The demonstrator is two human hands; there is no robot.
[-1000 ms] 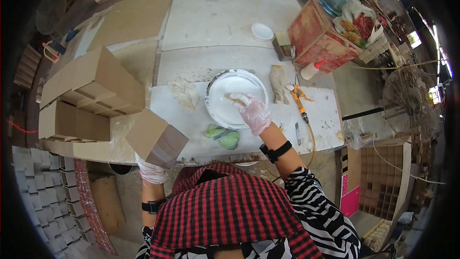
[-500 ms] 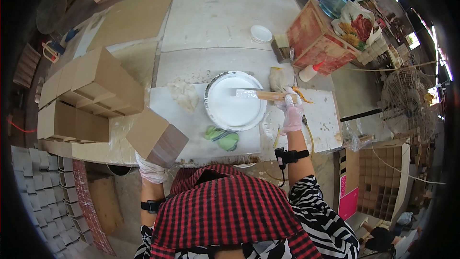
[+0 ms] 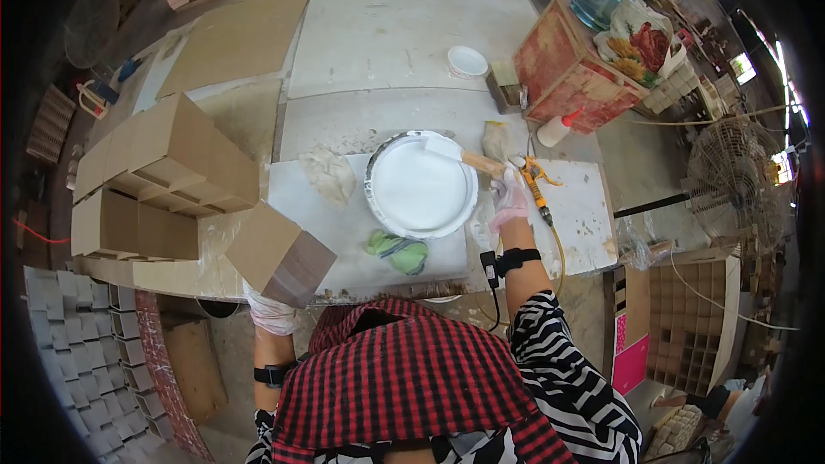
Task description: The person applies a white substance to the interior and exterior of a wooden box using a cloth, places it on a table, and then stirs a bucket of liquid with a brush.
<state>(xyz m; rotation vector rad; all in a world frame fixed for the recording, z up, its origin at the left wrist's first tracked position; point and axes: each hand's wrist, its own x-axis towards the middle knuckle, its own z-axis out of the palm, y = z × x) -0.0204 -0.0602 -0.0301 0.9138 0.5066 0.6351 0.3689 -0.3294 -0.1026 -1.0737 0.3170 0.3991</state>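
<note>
My right hand (image 3: 510, 196), in a thin whitish glove, is closed around the wooden handle of a flat brush (image 3: 481, 162). The brush's white-coated end lies over the far right rim of a round tub (image 3: 371, 203) filled with smooth white liquid. My left hand (image 3: 272, 311), also gloved, holds a brown cardboard box (image 3: 266, 245) tilted at the table's near edge; its fingers are mostly hidden by the box. Just behind my right hand lies a yellow-orange air gun (image 3: 536, 180) with a hose. A green rag (image 3: 398, 252) lies in front of the tub.
Stacked cardboard boxes (image 3: 163, 163) stand on the left of the table. A pale crumpled cloth (image 3: 329, 175) lies left of the tub. Farther right are a white bowl (image 3: 467, 61), a red-capped bottle (image 3: 555, 130) and a reddish wooden crate (image 3: 567, 64). A fan (image 3: 730, 172) stands beyond.
My right hand has moved slightly left and nearer, and the brush now slants up and away toward the tub's far rim. The box in my left hand has barely moved.
</note>
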